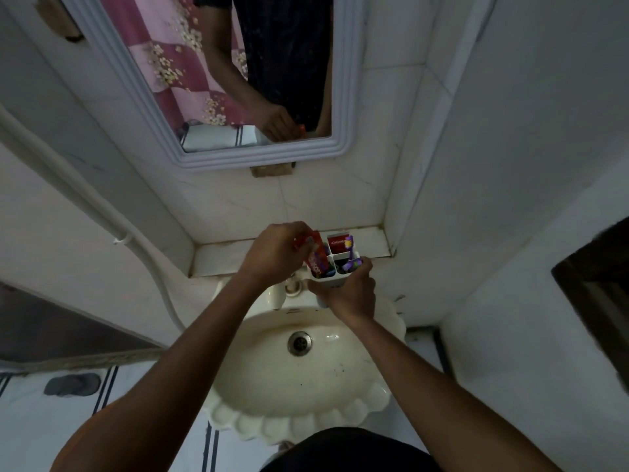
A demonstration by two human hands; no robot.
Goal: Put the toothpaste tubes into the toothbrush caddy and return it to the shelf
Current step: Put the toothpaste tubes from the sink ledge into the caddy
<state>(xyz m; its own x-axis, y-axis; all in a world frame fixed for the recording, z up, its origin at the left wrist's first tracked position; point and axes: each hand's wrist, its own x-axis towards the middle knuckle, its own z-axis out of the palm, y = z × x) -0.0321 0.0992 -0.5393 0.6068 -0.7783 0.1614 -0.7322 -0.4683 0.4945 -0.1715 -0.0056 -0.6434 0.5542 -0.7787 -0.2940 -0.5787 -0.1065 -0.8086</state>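
My right hand (350,294) grips a white toothbrush caddy (335,282) from below, holding it above the back of the sink. My left hand (277,255) is closed on a red toothpaste tube (315,255), whose lower end is down in the caddy's left compartment. A second red toothpaste tube (338,245) stands in the rear compartment. A purple toothbrush (349,258) sticks out of the right compartment. The tiled shelf (221,258) lies just behind the caddy.
A cream scalloped sink (269,369) with a drain (299,343) sits below my hands, its tap (291,289) under the left wrist. A framed mirror (238,80) hangs above the shelf. A white wall (510,199) closes in on the right, a pipe (102,216) on the left.
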